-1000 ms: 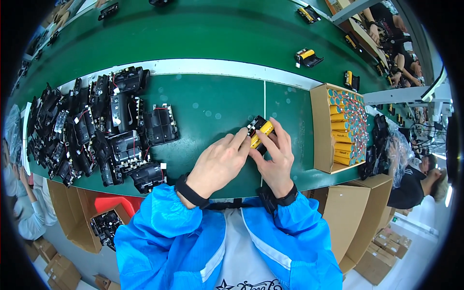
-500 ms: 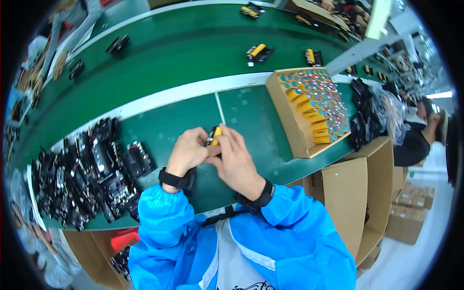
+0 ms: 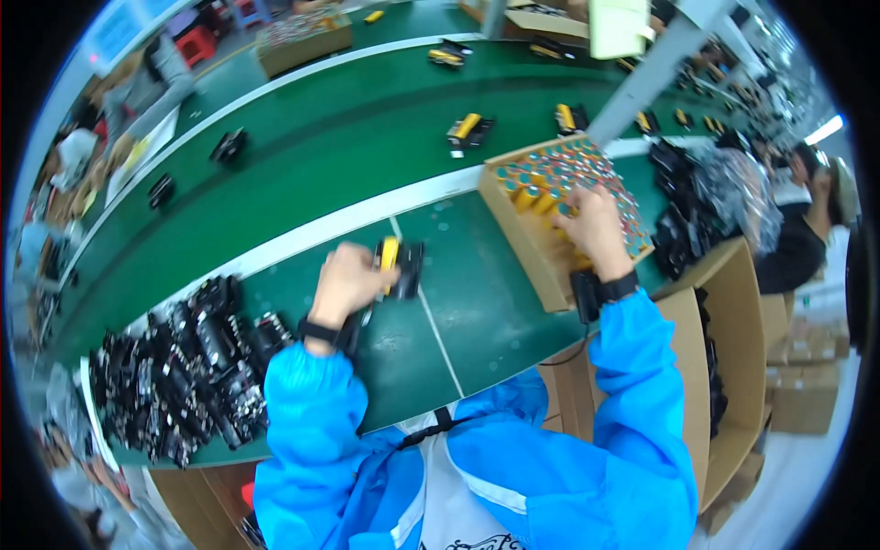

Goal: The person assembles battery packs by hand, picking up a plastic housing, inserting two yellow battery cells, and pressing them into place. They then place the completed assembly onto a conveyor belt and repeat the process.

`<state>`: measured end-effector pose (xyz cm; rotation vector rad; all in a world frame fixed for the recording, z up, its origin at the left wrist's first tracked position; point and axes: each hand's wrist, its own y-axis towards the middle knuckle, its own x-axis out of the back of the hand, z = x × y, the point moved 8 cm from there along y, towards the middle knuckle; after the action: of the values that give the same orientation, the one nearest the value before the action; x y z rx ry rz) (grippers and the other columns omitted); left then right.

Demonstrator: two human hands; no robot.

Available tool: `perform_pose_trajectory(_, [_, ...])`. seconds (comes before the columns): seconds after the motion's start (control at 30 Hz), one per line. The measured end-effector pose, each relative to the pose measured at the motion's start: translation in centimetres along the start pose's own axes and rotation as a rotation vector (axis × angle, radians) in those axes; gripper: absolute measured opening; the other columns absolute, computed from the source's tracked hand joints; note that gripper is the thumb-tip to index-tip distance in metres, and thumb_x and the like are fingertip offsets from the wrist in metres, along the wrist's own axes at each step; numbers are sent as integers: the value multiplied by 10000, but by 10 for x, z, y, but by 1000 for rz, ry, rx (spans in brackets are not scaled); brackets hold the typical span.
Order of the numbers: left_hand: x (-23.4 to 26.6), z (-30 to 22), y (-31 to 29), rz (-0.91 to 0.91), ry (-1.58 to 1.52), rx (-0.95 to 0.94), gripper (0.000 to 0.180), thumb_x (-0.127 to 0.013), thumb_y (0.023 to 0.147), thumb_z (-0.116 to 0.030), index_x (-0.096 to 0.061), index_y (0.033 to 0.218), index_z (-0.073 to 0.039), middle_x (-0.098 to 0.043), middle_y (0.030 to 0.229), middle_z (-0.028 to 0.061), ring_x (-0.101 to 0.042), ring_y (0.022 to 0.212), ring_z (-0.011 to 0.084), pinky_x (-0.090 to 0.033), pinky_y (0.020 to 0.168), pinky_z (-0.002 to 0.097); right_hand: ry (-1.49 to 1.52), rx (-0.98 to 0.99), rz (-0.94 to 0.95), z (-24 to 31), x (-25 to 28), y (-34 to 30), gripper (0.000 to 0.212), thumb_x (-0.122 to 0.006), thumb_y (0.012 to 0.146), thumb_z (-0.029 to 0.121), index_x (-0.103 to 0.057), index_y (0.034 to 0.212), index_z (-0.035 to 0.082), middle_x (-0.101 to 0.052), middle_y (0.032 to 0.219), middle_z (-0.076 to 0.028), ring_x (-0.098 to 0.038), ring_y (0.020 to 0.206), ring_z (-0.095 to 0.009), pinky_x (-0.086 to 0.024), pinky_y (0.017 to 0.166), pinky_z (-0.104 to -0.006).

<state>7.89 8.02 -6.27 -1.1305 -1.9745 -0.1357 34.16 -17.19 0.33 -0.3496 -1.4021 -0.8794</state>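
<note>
My left hand is closed on the edge of a black plastic housing over the green bench. A yellow cylindrical battery lies in that housing, beside my fingertips. My right hand reaches into an open cardboard box packed with yellow batteries standing on end. Its fingers are curled in a pinch at the batteries on the box's left part. What lies between those fingertips is hidden and slightly blurred.
A heap of black housings covers the bench's left end. Beyond a white rail, a green conveyor belt carries scattered housings, some with yellow batteries. Black parts and clear plastic bags lie right of the box. A grey post rises behind it.
My right hand has left the housing and moved right into the battery box. My left hand stays on the housing, which now shows more openly with its battery. The view has shifted somewhat.
</note>
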Motion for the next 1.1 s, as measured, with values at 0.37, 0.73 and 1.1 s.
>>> perform_pose_trajectory(0.37, [86, -15, -3, -495, 114, 16, 468, -595, 905, -426, -701, 964, 26, -699, 925, 234, -671, 894, 416, -527, 826, 460, 244, 19, -37, 0, 17, -15, 211, -777, 830, 186, -678, 849, 0, -686, 875, -142, -645, 849, -238, -504, 770, -342])
perform_pose_trajectory(0.73, [58, 84, -259, -519, 332, 299, 304, -793, 779, -202, -610, 952, -33, -584, 904, 142, -580, 832, 347, -468, 722, 436, 1845, -480, -197, 49, 29, -75, 320, -409, 1052, 245, -540, 1133, -35, -590, 797, -36, -545, 612, -142, -470, 596, -258])
perform_pose_trajectory(1.1, [22, 125, -290, -641, 409, 439, 470, -822, 718, -113, -591, 1127, -93, -510, 1139, 121, -529, 1014, 313, -371, 877, 418, 2238, -345, 914, 160, -29, -129, 291, -399, 1036, 225, -531, 1130, -16, -408, 629, -2, -347, 476, -102, -335, 471, -259])
